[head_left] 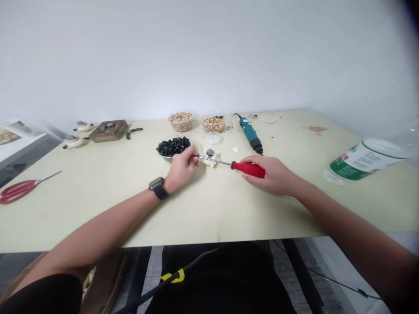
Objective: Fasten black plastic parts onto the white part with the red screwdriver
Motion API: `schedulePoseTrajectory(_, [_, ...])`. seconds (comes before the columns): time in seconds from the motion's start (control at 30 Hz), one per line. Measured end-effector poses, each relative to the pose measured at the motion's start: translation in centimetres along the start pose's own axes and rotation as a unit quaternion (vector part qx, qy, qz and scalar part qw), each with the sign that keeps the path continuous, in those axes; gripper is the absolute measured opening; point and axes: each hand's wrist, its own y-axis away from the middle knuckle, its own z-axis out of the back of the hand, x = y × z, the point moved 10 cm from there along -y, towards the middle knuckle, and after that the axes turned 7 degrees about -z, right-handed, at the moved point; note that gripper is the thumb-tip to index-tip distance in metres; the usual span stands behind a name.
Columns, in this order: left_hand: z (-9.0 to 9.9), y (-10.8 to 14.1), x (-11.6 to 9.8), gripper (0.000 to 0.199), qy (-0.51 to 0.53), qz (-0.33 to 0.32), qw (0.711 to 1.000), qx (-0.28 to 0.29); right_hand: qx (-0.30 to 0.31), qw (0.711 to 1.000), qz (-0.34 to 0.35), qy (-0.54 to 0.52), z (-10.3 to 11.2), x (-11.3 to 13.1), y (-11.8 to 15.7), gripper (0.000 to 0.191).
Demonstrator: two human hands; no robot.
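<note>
A screwdriver with a red handle (250, 169) and a long metal shaft lies level across the middle of the head view. My right hand (273, 174) is closed around its handle. The shaft points left, and its tip meets the pinched fingertips of my left hand (183, 168). Any small piece between those fingertips is too small to make out. Just behind the shaft sits a small whitish part with a metal piece on top (211, 153). A clear bowl of shiny black pieces (173, 147) stands close behind my left hand.
Behind are two clear tubs of kernel-like pieces (180, 122) (213, 124), a small clear lid (213, 138) and a teal power tool (250, 134). A large bottle (360, 161) lies at right. Red scissors (19, 191), a wooden block (108, 131) and whitish parts (75, 141) are left.
</note>
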Motion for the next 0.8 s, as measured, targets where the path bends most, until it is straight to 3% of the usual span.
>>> schedulePoseTrajectory(0.1, [0.1, 0.0, 0.2, 0.012, 0.009, 0.007, 1.000, -0.004, -0.014, 0.999, 0.046, -0.003, 0.3, 0.8, 0.1, 0.030])
schedulePoseTrajectory(0.33, [-0.1, 0.1, -0.3, 0.013, -0.001, -0.009, 1.000, 0.002, -0.025, 0.998, -0.050, -0.001, 0.3, -1.1, 0.0, 0.032])
schedulePoseTrajectory(0.53, [-0.1, 0.2, -0.6, 0.013, 0.005, -0.007, 1.000, 0.001, -0.028, 0.999, 0.008, 0.013, 0.6, -0.2, -0.2, 0.025])
schedulePoseTrajectory(0.7, [-0.1, 0.2, -0.3, 0.011, 0.015, 0.000, 1.000, 0.002, -0.008, 0.999, -0.043, 0.022, -0.1, -1.1, -0.2, 0.032])
schedulePoseTrajectory(0.8, [0.1, 0.1, 0.1, 0.009, 0.030, 0.016, 0.999, -0.007, -0.003, 1.000, 0.007, 0.023, -0.3, 0.0, -0.1, 0.030])
